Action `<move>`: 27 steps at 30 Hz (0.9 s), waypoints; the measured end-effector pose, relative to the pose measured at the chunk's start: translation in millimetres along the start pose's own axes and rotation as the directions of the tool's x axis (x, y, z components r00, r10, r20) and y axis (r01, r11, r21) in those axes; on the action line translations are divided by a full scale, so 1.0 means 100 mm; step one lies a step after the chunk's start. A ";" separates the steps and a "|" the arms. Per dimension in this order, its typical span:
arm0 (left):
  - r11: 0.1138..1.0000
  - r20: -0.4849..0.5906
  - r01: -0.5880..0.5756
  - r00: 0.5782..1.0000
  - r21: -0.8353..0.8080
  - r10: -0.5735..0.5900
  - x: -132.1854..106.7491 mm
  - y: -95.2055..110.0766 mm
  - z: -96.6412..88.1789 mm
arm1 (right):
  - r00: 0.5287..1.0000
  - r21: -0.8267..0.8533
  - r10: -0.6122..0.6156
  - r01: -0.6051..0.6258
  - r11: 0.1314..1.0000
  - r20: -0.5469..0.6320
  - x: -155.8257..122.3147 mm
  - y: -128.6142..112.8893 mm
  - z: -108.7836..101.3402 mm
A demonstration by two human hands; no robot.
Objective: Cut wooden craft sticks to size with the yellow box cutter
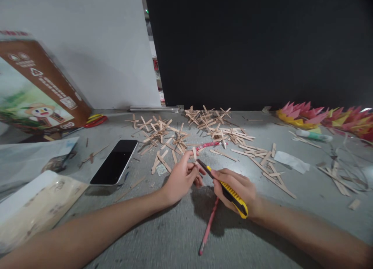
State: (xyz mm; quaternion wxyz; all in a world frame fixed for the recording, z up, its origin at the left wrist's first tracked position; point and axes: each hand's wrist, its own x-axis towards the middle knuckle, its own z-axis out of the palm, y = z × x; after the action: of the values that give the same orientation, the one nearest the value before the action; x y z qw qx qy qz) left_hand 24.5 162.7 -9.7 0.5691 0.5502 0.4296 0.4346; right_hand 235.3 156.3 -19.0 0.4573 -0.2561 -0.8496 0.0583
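Between the fingers of my left hand (183, 177) is a short wooden craft stick (194, 154), held upright. My right hand (237, 189) is closed around a yellow and black utility knife (234, 195), its blade pointing up and left at the stick. The blade's tip is close to the stick; I cannot tell if they touch. Beneath my right hand a pink pencil (207, 232) lies on the grey table (163, 238). Past my hands, several craft sticks (159, 131) lie in loose piles, some joined as crosses.
A black phone (115, 162) lies left, near a plastic packet (40, 206). Behind them stands a brown printed box (43, 82) with red and yellow scissors (96, 120) beside it. Pink and yellow paper petals (305, 115), a glue tube (314, 135) and a white paper scrap (291, 161) are right.
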 end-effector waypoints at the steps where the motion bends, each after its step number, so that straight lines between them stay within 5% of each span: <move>1: 1.000 -0.002 0.001 1.000 0.009 -0.001 0.00 0.00 0.00 | 1.000 -0.020 -0.016 0.016 1.000 0.009 0.00 0.00 0.00; 5: 0.999 0.017 -0.005 1.000 0.033 0.004 -0.01 0.00 -0.02 | 1.000 0.035 0.011 -0.011 0.999 0.001 0.04 -0.02 -0.01; 12: 0.998 0.076 -0.027 0.997 -0.053 0.031 0.01 -0.03 -0.06 | 0.944 0.294 0.328 -0.305 0.906 -0.034 0.03 0.01 -0.02; 18: 0.997 0.127 -0.011 0.992 -0.081 0.021 0.03 0.01 -0.09 | 0.853 0.498 0.518 -0.477 0.724 0.063 0.02 0.07 -0.03; 27: 0.996 0.122 -0.009 0.992 -0.086 0.019 0.01 0.04 -0.10 | 0.765 0.675 0.626 -0.542 0.500 0.151 0.16 0.06 -0.05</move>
State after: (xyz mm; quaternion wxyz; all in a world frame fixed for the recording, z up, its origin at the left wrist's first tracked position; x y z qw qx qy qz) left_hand 15.4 166.5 -5.5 0.6144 0.5541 0.3708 0.4219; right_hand 234.3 168.4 -5.8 0.5182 -0.3433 -0.6000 0.5036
